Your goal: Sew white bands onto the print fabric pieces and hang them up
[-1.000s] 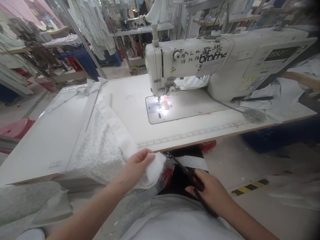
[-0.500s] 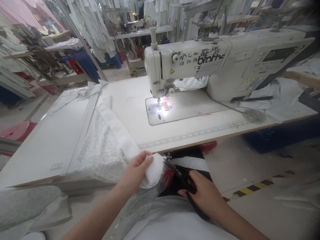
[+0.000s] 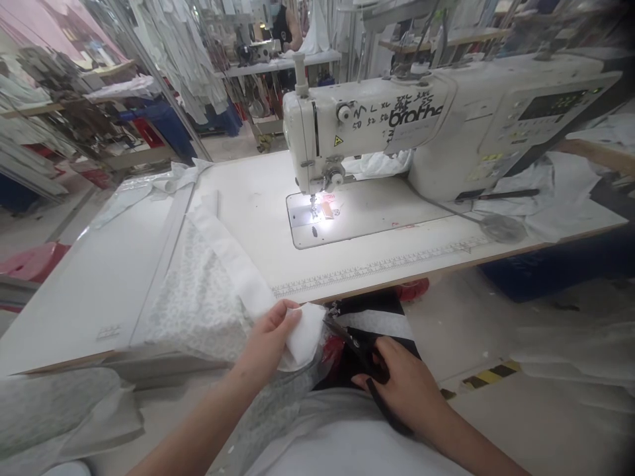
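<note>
Left grip (image 3: 270, 336): clenched on the end of white strip (image 3: 303, 334), thumb on top, just below the front edge of worktop (image 3: 248, 198).
Right grip (image 3: 407, 387): closed round the handles of black scissors (image 3: 356, 344), tips at the strip's right edge.
White strip: running from the left grip up onto the worktop, alongside patterned cloth (image 3: 198, 297) draped over the front edge.
Sewing machine (image 3: 397, 125): rear of worktop, needle lamp lit, well apart from both grips.
Measuring scale (image 3: 377, 268): along the front edge.

A garment workshop: industrial sewing machine (image 3: 397, 125), hanging garments (image 3: 173, 46), worktables (image 3: 248, 205).
</note>
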`<state>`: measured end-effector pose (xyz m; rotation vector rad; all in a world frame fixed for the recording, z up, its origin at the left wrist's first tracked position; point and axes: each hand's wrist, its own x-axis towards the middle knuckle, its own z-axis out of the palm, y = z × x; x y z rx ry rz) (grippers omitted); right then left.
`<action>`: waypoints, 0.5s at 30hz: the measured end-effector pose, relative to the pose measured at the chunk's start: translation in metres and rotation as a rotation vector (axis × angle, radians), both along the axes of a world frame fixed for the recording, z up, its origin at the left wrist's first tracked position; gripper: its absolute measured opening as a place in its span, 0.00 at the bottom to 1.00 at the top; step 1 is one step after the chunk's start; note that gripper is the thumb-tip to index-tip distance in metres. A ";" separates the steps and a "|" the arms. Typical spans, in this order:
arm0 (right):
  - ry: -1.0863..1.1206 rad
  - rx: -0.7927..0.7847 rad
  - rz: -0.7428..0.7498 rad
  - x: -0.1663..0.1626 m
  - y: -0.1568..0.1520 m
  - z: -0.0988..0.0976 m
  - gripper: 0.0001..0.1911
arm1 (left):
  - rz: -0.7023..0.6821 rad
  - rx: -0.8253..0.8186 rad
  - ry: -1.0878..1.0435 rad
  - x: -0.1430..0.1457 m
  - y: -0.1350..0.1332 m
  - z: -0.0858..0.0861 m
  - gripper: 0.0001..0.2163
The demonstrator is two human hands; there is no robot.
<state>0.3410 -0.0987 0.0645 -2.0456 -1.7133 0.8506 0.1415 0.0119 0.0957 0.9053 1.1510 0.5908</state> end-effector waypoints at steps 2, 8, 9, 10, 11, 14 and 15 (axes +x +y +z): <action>-0.006 -0.005 0.004 0.000 -0.001 -0.001 0.15 | 0.001 -0.002 0.004 0.000 0.000 0.000 0.14; -0.011 -0.011 -0.002 -0.001 0.000 0.000 0.15 | -0.025 0.001 0.005 0.006 -0.003 0.001 0.14; -0.012 -0.010 -0.004 -0.002 0.001 0.001 0.15 | -0.029 -0.004 0.009 0.007 -0.004 0.001 0.15; -0.011 -0.007 -0.005 -0.002 0.002 0.002 0.15 | -0.037 -0.008 0.016 0.008 -0.006 0.002 0.15; -0.008 -0.001 -0.008 -0.002 0.002 0.003 0.15 | -0.045 -0.010 0.026 0.010 -0.007 0.003 0.15; 0.012 0.024 -0.022 -0.003 0.002 0.002 0.15 | -0.078 -0.016 0.051 0.012 -0.011 0.002 0.15; 0.032 0.023 -0.025 -0.003 0.001 0.000 0.14 | -0.089 -0.017 0.056 0.013 -0.013 0.002 0.15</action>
